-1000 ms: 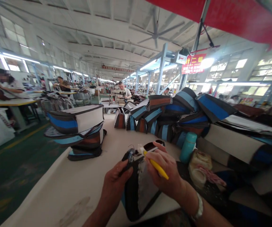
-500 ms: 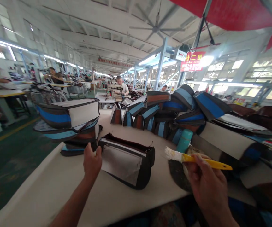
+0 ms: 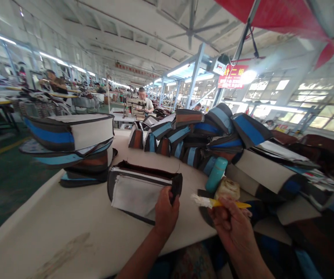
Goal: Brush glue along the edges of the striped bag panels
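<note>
The left hand [image 3: 167, 212] grips the dark-edged, pale-panelled fabric bag piece [image 3: 139, 193] by its right end. The right hand [image 3: 233, 223] clasps a yellow-handled, white-bristled brush [image 3: 216, 203].

a single head-worn view, facing forward and down over the near tabletop [image 3: 76, 221], distant ceiling included

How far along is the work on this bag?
Partway, as far as I can judge. The bag looks already shaped, its walls standing. In hand: the left hand grips its right end; the right hand holds a white-coated brush away from it. Left: the top gapes, so closing it may remain. Whether the pile behind is finished, I can't tell.
</note>
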Motion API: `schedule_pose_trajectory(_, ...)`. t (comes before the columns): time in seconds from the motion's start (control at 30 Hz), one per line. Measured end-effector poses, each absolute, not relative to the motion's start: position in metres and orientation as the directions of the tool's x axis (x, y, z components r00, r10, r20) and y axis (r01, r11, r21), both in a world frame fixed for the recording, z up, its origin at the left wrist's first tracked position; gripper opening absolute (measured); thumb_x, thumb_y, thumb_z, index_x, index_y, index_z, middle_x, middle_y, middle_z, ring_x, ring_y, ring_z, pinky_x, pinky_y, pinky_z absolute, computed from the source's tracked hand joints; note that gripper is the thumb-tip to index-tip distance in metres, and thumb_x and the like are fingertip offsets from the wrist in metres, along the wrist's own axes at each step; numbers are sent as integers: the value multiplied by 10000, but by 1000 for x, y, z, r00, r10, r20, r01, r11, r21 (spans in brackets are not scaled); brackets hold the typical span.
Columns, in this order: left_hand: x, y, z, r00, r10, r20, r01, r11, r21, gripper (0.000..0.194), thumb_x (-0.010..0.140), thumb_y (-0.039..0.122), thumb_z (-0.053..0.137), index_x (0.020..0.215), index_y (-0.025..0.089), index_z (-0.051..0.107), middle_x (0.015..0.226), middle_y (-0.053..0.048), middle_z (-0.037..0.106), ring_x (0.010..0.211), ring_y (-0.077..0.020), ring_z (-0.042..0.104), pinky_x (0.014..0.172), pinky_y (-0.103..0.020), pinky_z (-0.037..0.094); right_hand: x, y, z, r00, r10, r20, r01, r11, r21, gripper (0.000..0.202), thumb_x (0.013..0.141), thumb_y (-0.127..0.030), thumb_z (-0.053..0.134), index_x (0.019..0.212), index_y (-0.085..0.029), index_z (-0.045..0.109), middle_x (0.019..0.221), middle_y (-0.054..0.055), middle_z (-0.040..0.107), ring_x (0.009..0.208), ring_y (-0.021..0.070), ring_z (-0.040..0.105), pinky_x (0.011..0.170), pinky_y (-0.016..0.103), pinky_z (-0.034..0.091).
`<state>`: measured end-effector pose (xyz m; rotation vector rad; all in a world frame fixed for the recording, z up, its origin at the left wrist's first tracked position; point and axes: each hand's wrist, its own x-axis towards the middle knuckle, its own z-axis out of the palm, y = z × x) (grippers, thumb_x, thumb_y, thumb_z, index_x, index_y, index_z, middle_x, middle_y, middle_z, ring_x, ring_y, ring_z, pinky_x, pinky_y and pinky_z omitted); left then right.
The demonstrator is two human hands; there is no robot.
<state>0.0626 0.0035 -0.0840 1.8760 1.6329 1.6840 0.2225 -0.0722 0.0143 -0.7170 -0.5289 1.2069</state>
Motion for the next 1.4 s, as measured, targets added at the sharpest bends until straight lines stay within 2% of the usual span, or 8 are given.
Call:
schedule_pose_trajectory(0.23,13,-46,-79,-203,774,600,597,-388,702,286,793,181,563,1078,209,561,819,3,579,702,-161,596,656,-280,508,226,-76,23,254,966,52,-545,188,-818,234,762,-293,817,733,-168,620,473,-90,519,352,11,356,664,239,560)
schedule_pose_trajectory(0.33,-9,-61,-80,-275,738,616,621,-352,700,245,807,268,605,1044,213,578,926,-36,583,802,-191,613,712,-313,524,219,-80,24,191,978,88,-496,173,-851,232,769,-317,814,880,-176,667,542,-77,569,389,15,403,713,254,560)
schedule_pose_trajectory(0.47,-15,-52,-79,-361,715,599,597,-316,737,406,757,401,708,1079,188,582,1026,-87,595,943,-254,617,829,-392,532,196,-82,28,173,978,119,-492,191,-849,230,807,-365,777,806,-184,635,497,-100,513,367,17,341,712,257,558)
schedule_pose_trajectory(0.63,-18,-34,-67,-297,754,586,511,-393,765,213,874,332,569,1035,203,620,937,-52,640,886,-207,631,840,-358,522,173,-79,43,297,924,242,-376,346,-859,273,816,-369,761,710,-186,588,471,-106,441,393,34,347,640,197,519)
schedule_pose_trajectory(0.8,-17,-44,-59,-188,826,532,411,-426,806,265,843,307,600,1092,231,648,963,-31,673,899,-196,647,829,-326,527,149,-64,46,286,879,380,-114,425,-898,267,840,-425,706,774,-203,573,505,-86,471,436,85,431,474,197,414)
schedule_pose_trajectory(0.9,-12,-53,-52,-164,866,472,295,-414,861,195,821,315,630,978,218,690,880,-15,666,823,-185,644,768,-297,525,133,-50,40,182,869,460,165,434,-886,270,864,-447,653,779,-204,571,519,-67,498,450,113,473,450,218,384)
schedule_pose_trajectory(1.13,-17,-58,-46,-126,905,406,163,-385,908,229,832,292,634,1040,239,712,881,-2,672,830,-171,638,772,-268,490,159,-38,48,147,759,634,650,408,-641,252,873,-418,607,734,-213,561,535,-45,514,468,144,501,486,258,373)
schedule_pose_trajectory(1.4,-14,-59,-45,-131,935,330,118,-316,941,248,820,313,652,1048,232,706,884,1,679,827,-178,630,759,-265,490,140,-47,45,97,795,599,481,490,-727,220,896,-385,588,756,-221,547,550,-59,494,473,133,499,482,241,386)
